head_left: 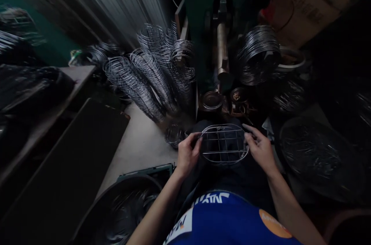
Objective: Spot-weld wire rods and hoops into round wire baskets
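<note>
Between my two hands, above my lap, is an oval wire rack (219,140) with thin crossing bars inside its rim. My left hand (188,152) pinches the rack's left end between thumb and fingers. At the opposite end, my right hand (261,148) grips the rim, thumb on the near side and index finger stretched along the far edge. Just beyond the rack stands a machine with a metal arm (222,50). Below that arm sit a round dish (212,100) and a small bowl of tiny pieces (237,95).
Stacks of wire rings (156,71) lean at the left of the machine, and a wire coil (257,55) lies at its right. A black tub of metal parts (124,210) stands at lower left. Another wide tub (315,156) is on the right. A dark board (66,171) lies at left.
</note>
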{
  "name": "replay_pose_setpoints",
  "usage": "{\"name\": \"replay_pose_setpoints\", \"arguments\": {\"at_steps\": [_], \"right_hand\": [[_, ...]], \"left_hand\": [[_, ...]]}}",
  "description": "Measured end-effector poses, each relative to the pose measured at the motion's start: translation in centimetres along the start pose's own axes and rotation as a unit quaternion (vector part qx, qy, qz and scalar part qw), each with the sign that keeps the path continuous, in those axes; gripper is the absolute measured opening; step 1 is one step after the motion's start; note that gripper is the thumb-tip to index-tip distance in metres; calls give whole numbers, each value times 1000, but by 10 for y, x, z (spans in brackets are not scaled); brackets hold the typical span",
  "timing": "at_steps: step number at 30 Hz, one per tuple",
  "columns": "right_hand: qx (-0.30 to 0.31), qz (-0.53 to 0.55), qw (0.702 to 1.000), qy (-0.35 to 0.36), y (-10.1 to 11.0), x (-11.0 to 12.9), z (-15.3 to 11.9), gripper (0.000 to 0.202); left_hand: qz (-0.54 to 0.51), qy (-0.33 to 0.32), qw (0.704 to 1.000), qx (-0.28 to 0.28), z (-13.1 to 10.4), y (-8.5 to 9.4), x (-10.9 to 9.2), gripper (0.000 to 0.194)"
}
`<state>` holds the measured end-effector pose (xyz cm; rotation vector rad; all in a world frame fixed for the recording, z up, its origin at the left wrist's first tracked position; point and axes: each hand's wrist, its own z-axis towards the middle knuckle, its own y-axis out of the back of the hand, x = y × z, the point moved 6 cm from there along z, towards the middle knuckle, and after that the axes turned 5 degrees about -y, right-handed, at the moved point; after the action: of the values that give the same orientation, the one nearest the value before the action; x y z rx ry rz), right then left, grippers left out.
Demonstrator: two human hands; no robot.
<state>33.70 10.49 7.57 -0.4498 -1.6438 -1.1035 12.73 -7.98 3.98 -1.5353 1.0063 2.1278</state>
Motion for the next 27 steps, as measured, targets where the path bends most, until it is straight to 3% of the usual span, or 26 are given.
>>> {"name": "replay_pose_setpoints", "arguments": {"at_steps": [3, 8, 13, 17, 27], "right_hand": [[-18, -105, 993, 55, 2, 5, 1, 36], [8, -132, 988, 74, 2, -1, -6, 34], [64, -68, 994, 57, -3, -38, -13, 38], [53, 8, 999, 8, -5, -63, -18, 44], [66, 19, 998, -11, 0, -61, -18, 46]], "left_hand": [[-31, 17, 999, 30, -1, -5, 6, 24], [-79, 51, 994, 56, -17, -7, 18, 38], [-76, 57, 994, 48, -33, -9, 27, 44], [-140, 108, 984, 17, -45, -19, 44, 42], [-198, 154, 967, -39, -67, -33, 52, 48]]}}
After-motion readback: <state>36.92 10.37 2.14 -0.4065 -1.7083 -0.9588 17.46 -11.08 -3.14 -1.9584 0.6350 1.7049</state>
